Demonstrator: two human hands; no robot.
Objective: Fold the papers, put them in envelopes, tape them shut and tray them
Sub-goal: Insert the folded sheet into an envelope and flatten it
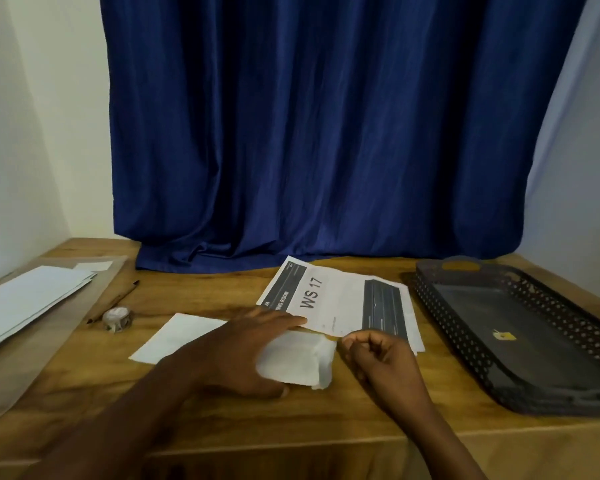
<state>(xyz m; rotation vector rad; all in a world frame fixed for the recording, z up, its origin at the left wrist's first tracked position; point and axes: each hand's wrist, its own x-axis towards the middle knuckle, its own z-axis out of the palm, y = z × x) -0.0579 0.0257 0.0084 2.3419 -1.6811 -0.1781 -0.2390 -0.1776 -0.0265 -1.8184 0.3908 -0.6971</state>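
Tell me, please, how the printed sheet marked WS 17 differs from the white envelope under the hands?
The printed sheet marked WS 17 bears dark bands and lettering; the white envelope looks blank. The sheet lies partly uncovered; the left hand rests across the envelope. Both lie flat on the wooden table.

Wood, paper, cloth, plastic.
Matt grained wood for the table [222, 424]; thin white paper for the printed sheet [340, 303], envelope [184, 336] and stack [28, 303]; soft pleated blue cloth for the curtain [312, 133]; dark perforated plastic, dull and scuffed, for the tray [492, 355]; glossy tape [118, 317].
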